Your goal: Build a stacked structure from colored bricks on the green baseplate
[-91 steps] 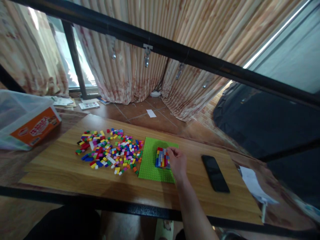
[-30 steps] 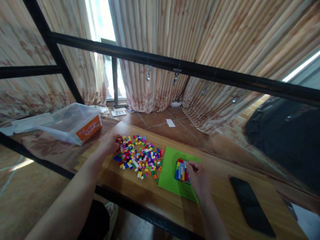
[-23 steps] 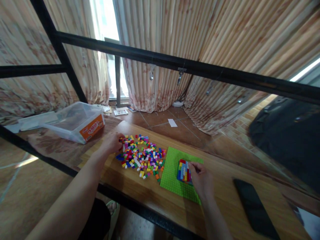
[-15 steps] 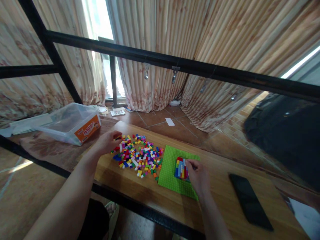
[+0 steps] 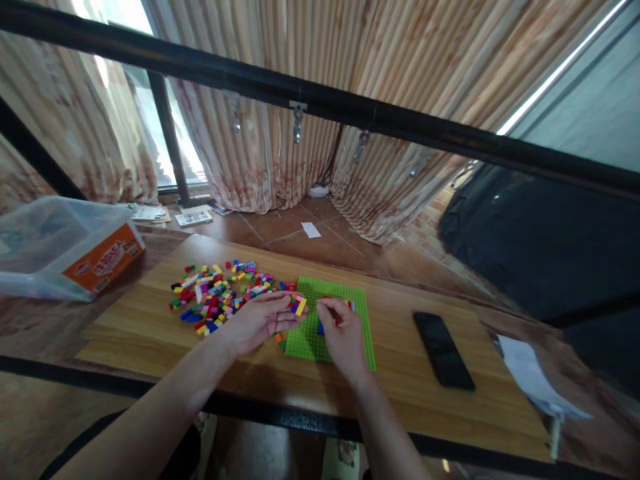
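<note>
My left hand is turned palm up at the left edge of the green baseplate. In its curled fingers it holds a few small toy bricks, yellow, blue and red among them. My right hand hovers over the baseplate with thumb and fingers pinched together; whether a brick is between them I cannot make out. Beneath and behind this hand is a block of built-up bricks, mostly covered, with blue and red edges showing. Left of the baseplate spreads a loose pile of colourful bricks.
The wooden table carries a black phone on the right. A clear plastic box with an orange label stands at the left. White papers lie beyond the right end. A black metal bar crosses in front of the curtains.
My left hand has left the brick pile and moved right to the baseplate, now with bricks in it. My right hand stays over the built block. The view has shifted right.
</note>
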Tool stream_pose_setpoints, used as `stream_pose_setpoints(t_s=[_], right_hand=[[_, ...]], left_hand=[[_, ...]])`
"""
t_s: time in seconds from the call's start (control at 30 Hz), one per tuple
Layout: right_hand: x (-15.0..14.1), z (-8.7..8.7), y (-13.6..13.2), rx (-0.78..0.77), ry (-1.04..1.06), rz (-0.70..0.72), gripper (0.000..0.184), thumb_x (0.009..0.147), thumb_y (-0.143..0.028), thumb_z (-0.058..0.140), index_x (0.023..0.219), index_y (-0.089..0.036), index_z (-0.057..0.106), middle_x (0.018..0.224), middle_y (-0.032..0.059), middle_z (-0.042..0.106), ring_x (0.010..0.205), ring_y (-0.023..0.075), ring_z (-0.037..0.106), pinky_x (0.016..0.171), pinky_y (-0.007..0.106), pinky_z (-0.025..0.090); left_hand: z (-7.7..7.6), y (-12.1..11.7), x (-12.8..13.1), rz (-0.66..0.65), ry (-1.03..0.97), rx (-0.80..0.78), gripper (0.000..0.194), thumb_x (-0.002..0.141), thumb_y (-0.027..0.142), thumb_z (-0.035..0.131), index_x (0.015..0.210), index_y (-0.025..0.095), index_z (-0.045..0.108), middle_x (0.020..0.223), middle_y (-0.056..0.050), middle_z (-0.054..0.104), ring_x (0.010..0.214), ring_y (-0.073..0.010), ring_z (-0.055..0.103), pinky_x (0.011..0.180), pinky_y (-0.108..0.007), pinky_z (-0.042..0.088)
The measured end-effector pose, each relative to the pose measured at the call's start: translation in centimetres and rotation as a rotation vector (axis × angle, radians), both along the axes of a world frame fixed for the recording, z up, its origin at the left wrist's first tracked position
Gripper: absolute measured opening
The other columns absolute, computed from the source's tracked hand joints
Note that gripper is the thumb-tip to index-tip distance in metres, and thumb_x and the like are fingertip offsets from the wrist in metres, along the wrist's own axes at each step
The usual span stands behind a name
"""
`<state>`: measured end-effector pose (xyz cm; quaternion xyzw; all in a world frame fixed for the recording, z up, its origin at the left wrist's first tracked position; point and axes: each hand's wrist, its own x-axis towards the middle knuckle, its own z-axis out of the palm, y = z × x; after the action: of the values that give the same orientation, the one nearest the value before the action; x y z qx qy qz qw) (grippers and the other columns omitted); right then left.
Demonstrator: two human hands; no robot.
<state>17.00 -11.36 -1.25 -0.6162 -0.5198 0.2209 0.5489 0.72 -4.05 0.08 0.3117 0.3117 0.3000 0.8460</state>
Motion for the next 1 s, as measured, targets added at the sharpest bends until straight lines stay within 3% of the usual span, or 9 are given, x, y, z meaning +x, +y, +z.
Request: stream_pose_setpoints(t_s=[0.17,0.37,0.67,1.0], right_hand=[[-0.4,-0.6,-0.3,-0.073,0.126,0.039,0.021,0.082,-0.036,0.060,0.089,-0.019,0.071,0.082,0.0025,0.070,0.072,0.0151,0.061,0.069,0.027,0.048],[0.1,-0.3,-0.5,-0.083,0.194,0.002,0.018,0.078,-0.034,0.064,0.083,-0.019,0.070,0.080,0.0018,0.069,0.073,0.0147,0.060,0.069,0.027,0.047],[-0.4,0.4,-1.2,-0.125,0.464,0.036,0.024,0.072,-0.041,0.071,0.075,-0.017,0.069,0.061,-0.0019,0.062,0.054,0.0102,0.053,0.053,0.022,0.043],[-1.3,-0.4,-1.4,-0.135,0.664,0.045,0.024,0.068,-0.038,0.075,0.077,-0.017,0.070,0.057,-0.0026,0.063,0.049,0.0088,0.053,0.050,0.022,0.044]], left_hand=[[-1.0,-1.2,2.5,0.040,0.020,0.018,0.015,0.072,0.016,0.075,0.085,0.013,0.068,0.075,-0.004,0.070,0.067,-0.0124,0.066,0.067,-0.025,0.055],[-1.2,-1.6,3.6,0.081,0.153,0.193,0.024,0.063,0.027,0.082,0.082,0.015,0.072,0.081,-0.002,0.068,0.072,-0.0109,0.060,0.066,-0.022,0.048],[-0.7,-2.3,4.1,0.059,0.288,0.530,0.025,0.074,0.040,0.068,0.074,0.016,0.064,0.056,0.004,0.053,0.050,-0.0077,0.042,0.047,-0.021,0.032],[-1.6,-2.6,4.2,0.061,0.213,0.431,0.029,0.072,0.043,0.069,0.071,0.015,0.061,0.053,0.005,0.047,0.043,-0.0053,0.035,0.042,-0.020,0.022]])
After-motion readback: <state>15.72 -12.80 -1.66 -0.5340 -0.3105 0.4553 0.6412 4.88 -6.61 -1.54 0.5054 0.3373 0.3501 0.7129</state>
